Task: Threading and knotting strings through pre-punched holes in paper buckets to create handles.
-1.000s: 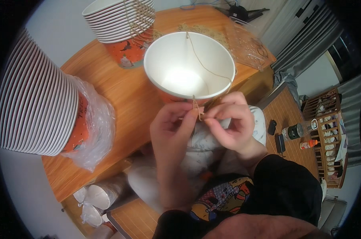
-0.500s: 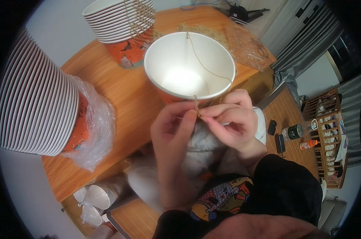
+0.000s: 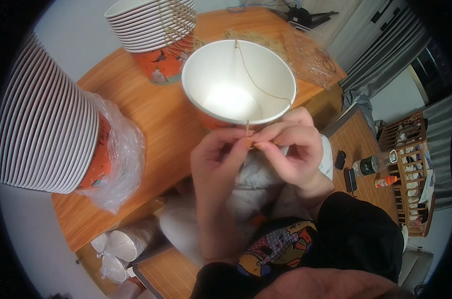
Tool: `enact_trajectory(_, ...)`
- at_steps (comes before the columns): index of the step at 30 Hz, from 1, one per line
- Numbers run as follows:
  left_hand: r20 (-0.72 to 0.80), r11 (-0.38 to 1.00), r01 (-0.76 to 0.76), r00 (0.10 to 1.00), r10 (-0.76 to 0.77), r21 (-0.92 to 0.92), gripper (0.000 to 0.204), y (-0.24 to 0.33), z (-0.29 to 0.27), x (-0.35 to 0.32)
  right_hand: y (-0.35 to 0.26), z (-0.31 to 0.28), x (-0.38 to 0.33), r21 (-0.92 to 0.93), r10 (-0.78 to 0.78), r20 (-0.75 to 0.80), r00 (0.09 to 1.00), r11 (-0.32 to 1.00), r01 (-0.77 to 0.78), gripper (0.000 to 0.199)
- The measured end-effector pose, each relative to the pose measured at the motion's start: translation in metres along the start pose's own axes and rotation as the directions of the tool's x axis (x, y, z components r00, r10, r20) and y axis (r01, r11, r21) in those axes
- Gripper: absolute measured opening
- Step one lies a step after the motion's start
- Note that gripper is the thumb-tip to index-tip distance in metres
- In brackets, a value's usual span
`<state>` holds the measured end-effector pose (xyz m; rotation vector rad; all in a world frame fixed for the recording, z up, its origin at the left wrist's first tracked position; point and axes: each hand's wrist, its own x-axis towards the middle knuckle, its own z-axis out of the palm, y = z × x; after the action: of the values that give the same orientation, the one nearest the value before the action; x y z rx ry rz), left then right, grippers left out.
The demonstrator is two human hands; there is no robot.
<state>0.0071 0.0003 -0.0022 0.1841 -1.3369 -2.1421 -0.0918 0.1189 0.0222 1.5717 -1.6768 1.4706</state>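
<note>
An orange paper bucket (image 3: pixel 231 92) with a white inside stands at the table's edge, its mouth tilted toward me. A thin tan cord (image 3: pixel 252 82) is fixed at the far rim, crosses the opening and passes over the right rim. A short stretch of cord also comes through the near rim. Just below that rim, my left hand (image 3: pixel 218 152) pinches the cord between thumb and forefinger. Fingertip to fingertip with it, my right hand (image 3: pixel 295 149) is closed in a pinch on the cord too. The fingers hide most of the cord between them.
On the wooden table (image 3: pixel 161 129), a tall stack of buckets (image 3: pixel 49 129) in clear plastic stands left. Behind is another stack (image 3: pixel 153 30) draped with cords. More cords (image 3: pixel 258 40) and a clear plastic tray (image 3: pixel 313 62) lie at the back. Wrapped buckets (image 3: pixel 126 244) are below.
Both hands stay at the near rim with fingertips pinched together. The fingers have shifted slightly, and the cord at the near rim now looks straighter.
</note>
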Motion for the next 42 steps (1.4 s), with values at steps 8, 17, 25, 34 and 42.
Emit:
enact_trajectory(8,-0.122,0.952,-0.213,0.962,0.244,0.22,0.013,-0.008,0.002,-0.001,-0.006,0.002,0.011,-0.243,-0.103,0.015,0.995,0.965,0.103,0.028)
enact_trajectory(17,-0.003,0.508,-0.511,0.703,0.711,0.693,0.023,-0.007,0.002,0.006,-0.004,-0.004,0.032,-0.338,-0.24,0.16,0.957,0.898,0.282,0.022)
enact_trajectory(25,0.071,0.374,-0.55,0.625,0.777,0.747,0.023,-0.006,0.001,0.006,-0.004,-0.004,0.04,-0.293,-0.285,0.245,0.927,0.889,0.351,0.028)
enact_trajectory(34,-0.206,0.734,-0.367,0.801,0.562,0.571,0.018,-0.012,0.006,0.0,-0.002,0.0,0.032,-0.25,-0.225,0.095,0.97,0.938,0.242,0.019)
enact_trajectory(42,-0.256,0.827,-0.338,0.838,0.481,0.449,0.016,-0.013,0.006,-0.003,-0.008,0.002,0.036,-0.3,-0.183,0.249,0.951,0.919,0.255,0.023)
